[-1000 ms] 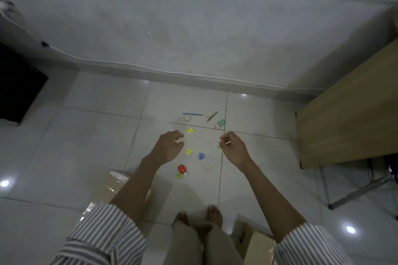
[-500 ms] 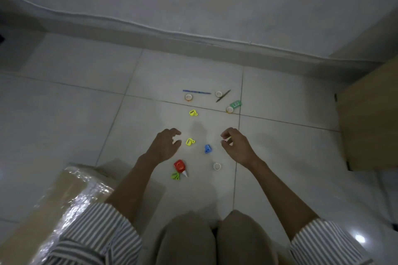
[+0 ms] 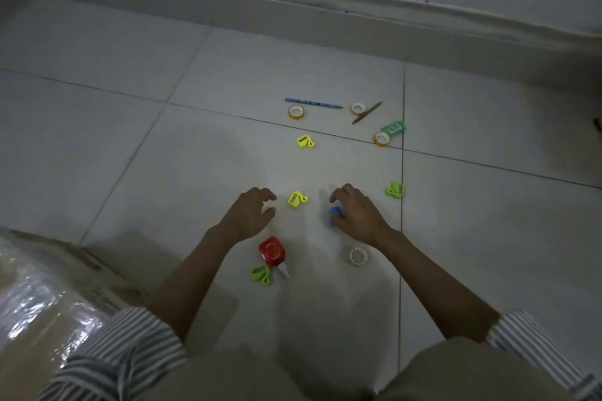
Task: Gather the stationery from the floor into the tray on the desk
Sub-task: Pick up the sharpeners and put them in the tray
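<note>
Stationery lies scattered on the white tiled floor. My right hand is down on a blue sharpener, thumb and curled fingers round it. My left hand hovers with loosely curled fingers, holding nothing, just left of a yellow sharpener. Near my wrists lie a red glue bottle, a green sharpener and a white tape roll. Farther off are another yellow sharpener, a green sharpener, a blue pen, tape rolls, a brown pencil and a green eraser. Neither tray nor desk is in view.
A cardboard box wrapped in shiny plastic stands at the lower left beside my left sleeve. The wall's skirting runs across the far side. My knees fill the bottom edge.
My view has dropped closer to the floor and the desk has left it. My right hand moved down onto the blue sharpener. My left hand has stayed beside the yellow sharpener.
</note>
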